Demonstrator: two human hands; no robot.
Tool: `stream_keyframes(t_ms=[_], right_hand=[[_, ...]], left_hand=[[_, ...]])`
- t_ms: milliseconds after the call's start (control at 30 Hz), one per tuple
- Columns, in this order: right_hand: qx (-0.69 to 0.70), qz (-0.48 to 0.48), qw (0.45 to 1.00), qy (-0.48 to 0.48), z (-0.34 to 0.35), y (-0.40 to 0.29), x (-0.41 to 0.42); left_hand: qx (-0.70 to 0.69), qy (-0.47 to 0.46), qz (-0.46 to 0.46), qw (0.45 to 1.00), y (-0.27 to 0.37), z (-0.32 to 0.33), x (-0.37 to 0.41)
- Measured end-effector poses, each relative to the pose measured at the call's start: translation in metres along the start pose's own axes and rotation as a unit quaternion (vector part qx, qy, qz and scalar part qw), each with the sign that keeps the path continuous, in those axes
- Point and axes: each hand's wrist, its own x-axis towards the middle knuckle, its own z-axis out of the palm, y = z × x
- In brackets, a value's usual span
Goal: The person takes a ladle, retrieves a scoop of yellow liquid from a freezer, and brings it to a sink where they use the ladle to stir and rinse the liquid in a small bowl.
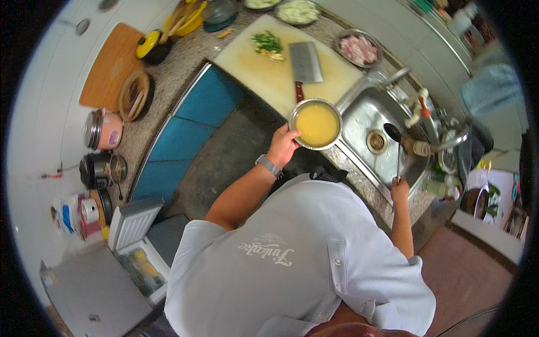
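My left hand (283,147) grips the rim of a round metal bowl (340,134), its thumb over the near edge. Yellow liquid that looks like beaten egg (317,124) fills much of the bowl. Over the steel sink (358,126), my right hand (400,189) is closed around the thin handle of a dark-headed ladle (393,132). Just beyond the bowl, a cleaver (306,63) lies on a white cutting board (248,71), its handle partly hidden by the bowl. Chopped green vegetable (267,42) and pale chopped bits (274,55) sit beside the blade.
A bowl of sliced raw meat (359,49) and a plate of pale cut vegetable (298,12) stand behind the board. The tap (452,142) reaches over the sink's right side. Cookers (99,170) line the left counter. Lower left, a chest freezer (141,269) has one lid raised.
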Motion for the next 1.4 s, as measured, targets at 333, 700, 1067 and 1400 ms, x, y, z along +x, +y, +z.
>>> stream_keyframes(t_ms=[333, 700, 1067, 1400], right_hand=[[0.494, 0.144, 0.84, -0.172, -0.001, -0.2, 0.002], [0.47, 0.075, 0.84, -0.259, 0.052, -0.346, -0.012], [0.383, -0.009, 0.838, -0.388, 0.124, -0.497, 0.035], [0.338, -0.067, 0.816, -0.464, 0.178, -0.637, 0.1]], left_hand=[[-0.018, 0.111, 0.047, 0.993, 0.071, -0.101, -0.056], [-0.049, 0.212, 0.151, 0.964, 0.153, -0.253, -0.105], [-0.115, 0.326, 0.21, 0.915, 0.216, -0.362, -0.102], [-0.147, 0.358, 0.224, 0.895, 0.295, -0.426, -0.044]])
